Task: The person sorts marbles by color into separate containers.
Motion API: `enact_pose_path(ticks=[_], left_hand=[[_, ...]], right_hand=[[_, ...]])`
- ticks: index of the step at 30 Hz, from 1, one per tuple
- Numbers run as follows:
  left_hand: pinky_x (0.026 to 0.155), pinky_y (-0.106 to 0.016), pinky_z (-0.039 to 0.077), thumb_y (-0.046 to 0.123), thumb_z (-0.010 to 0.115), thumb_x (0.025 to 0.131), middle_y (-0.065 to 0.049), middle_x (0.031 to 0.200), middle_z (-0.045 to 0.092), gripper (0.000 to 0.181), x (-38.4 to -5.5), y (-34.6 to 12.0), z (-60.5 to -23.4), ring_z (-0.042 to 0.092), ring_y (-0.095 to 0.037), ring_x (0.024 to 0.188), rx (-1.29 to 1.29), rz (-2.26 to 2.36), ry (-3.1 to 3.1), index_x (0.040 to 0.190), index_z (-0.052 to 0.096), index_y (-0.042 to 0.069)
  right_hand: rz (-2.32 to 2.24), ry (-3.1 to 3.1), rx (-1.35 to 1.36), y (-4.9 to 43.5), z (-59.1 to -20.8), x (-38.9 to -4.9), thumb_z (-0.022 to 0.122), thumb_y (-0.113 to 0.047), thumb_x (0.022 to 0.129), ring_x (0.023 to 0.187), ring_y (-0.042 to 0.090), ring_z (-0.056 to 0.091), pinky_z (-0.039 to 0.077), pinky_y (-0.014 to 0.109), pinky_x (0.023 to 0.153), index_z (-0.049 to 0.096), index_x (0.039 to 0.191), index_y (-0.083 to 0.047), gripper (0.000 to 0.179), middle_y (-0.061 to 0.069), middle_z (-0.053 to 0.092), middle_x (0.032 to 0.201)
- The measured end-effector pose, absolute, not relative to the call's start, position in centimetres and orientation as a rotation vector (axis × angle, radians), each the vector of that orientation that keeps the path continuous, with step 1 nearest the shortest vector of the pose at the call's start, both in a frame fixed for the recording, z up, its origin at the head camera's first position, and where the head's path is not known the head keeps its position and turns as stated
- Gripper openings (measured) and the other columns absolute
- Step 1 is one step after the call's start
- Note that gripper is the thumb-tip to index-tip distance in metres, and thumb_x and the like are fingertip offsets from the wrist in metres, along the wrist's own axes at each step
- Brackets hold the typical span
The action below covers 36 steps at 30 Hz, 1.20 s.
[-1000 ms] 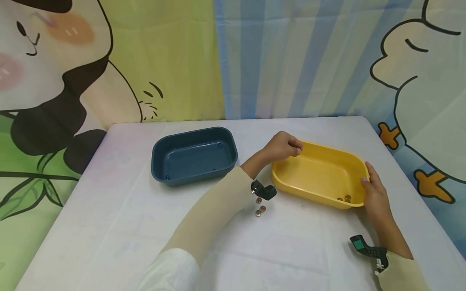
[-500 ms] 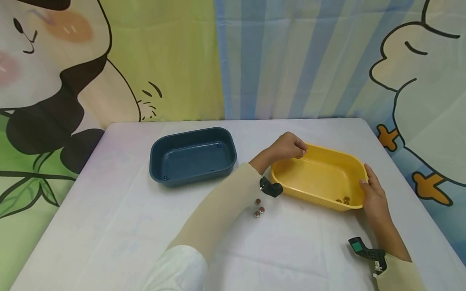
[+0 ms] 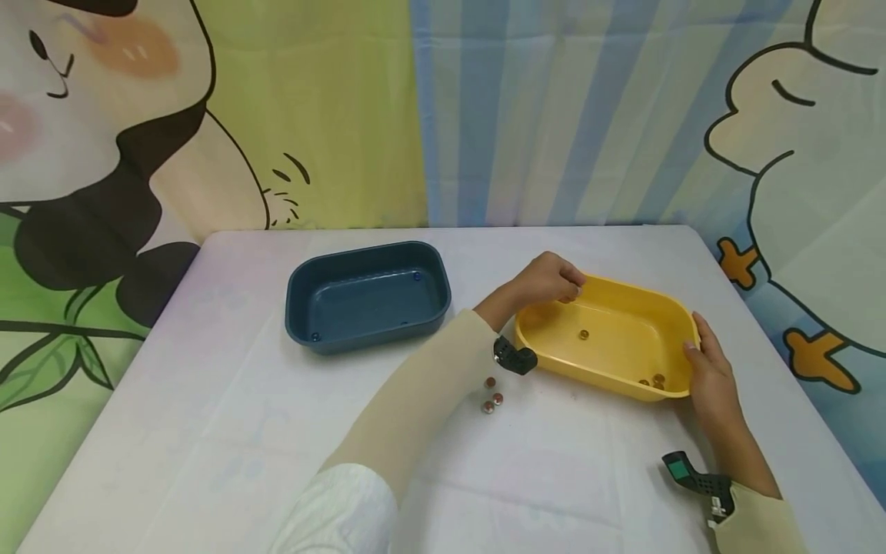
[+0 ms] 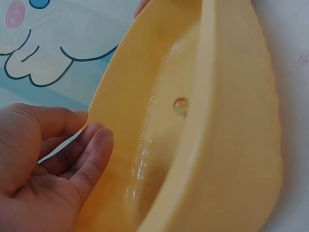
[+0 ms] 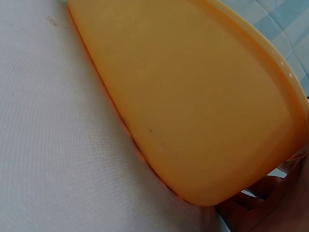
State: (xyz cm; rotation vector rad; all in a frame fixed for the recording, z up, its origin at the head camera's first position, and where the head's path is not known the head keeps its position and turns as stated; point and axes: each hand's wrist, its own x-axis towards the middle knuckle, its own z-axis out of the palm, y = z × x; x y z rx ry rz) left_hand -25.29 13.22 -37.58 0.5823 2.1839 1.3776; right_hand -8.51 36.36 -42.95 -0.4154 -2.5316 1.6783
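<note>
My left hand (image 3: 549, 278) pinches the far rim of a yellow plastic basin (image 3: 623, 315); in the left wrist view its fingers (image 4: 91, 154) reach over the inner wall. At the basin's right end, my right hand (image 3: 713, 369) holds the rim, thumb on the inner side. In the right wrist view that hand (image 5: 270, 203) shows only partly, below the basin's outer wall. One clear amber-looking marble (image 3: 584, 335) is on the basin floor left of centre. Several more marbles (image 3: 658, 379) sit together in its near right corner.
Left of the yellow basin stands a dark blue basin (image 3: 367, 300) with a few small blue marbles inside. Several reddish marbles (image 3: 488, 407) lie on the white tablecloth (image 3: 554, 477) near my left wrist. A printed curtain (image 3: 540, 115) hangs behind the table.
A marble now shows left of centre in the yellow basin, where none was visible before. My left hand moved slightly right along the rim, then stayed. My right hand keeps its hold.
</note>
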Motion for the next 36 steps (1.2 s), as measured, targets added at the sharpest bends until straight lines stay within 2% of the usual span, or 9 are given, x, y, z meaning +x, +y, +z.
enact_pose_path(ticks=[14,18,25,29,36], left_hand=[[0.069,-0.016,0.052,0.006,0.065,0.092,0.001,0.088,0.069,0.020,-24.6,12.1,-37.0,0.065,-0.012,0.076,0.649,1.405,2.181,0.110,0.071,0.001],[0.070,-0.017,0.053,0.005,0.064,0.093,0.001,0.091,0.069,0.022,-24.2,11.5,-36.6,0.066,-0.013,0.078,0.669,1.431,2.156,0.113,0.070,-0.001],[0.071,-0.019,0.054,0.005,0.063,0.094,-0.002,0.094,0.070,0.024,-23.5,10.7,-36.5,0.068,-0.014,0.081,0.744,1.466,2.072,0.116,0.067,-0.005],[0.072,-0.020,0.054,0.007,0.064,0.094,-0.003,0.096,0.070,0.026,-22.9,10.3,-36.3,0.068,-0.016,0.083,0.822,1.439,2.045,0.117,0.067,-0.006],[0.075,-0.023,0.055,0.010,0.065,0.094,0.000,0.095,0.070,0.027,-21.8,9.5,-35.3,0.067,-0.027,0.092,0.903,1.412,1.993,0.117,0.066,-0.005]], right_hand=[[1.665,-2.554,-0.439,36.2,-43.1,-8.4,0.020,-0.033,0.107,0.147,0.017,-0.006,0.003,0.041,0.116,0.000,0.156,-0.035,0.053,-0.012,-0.005,0.161],[1.674,-2.550,-0.448,36.3,-43.2,-8.5,0.021,-0.033,0.107,0.147,0.018,-0.006,0.002,0.043,0.116,0.000,0.156,-0.035,0.053,-0.012,-0.005,0.161],[1.696,-2.538,-0.442,36.4,-43.2,-8.4,0.020,-0.033,0.107,0.147,0.016,-0.008,0.001,0.038,0.116,0.000,0.156,-0.033,0.053,-0.012,-0.006,0.161],[1.682,-2.540,-0.432,36.3,-43.2,-8.4,0.021,-0.032,0.107,0.147,0.017,-0.008,0.000,0.041,0.116,-0.001,0.156,-0.033,0.053,-0.011,-0.007,0.161],[1.662,-2.561,-0.428,36.4,-43.0,-8.4,0.020,-0.033,0.107,0.147,0.021,-0.008,0.001,0.049,0.115,-0.002,0.155,-0.037,0.053,-0.009,-0.007,0.161]])
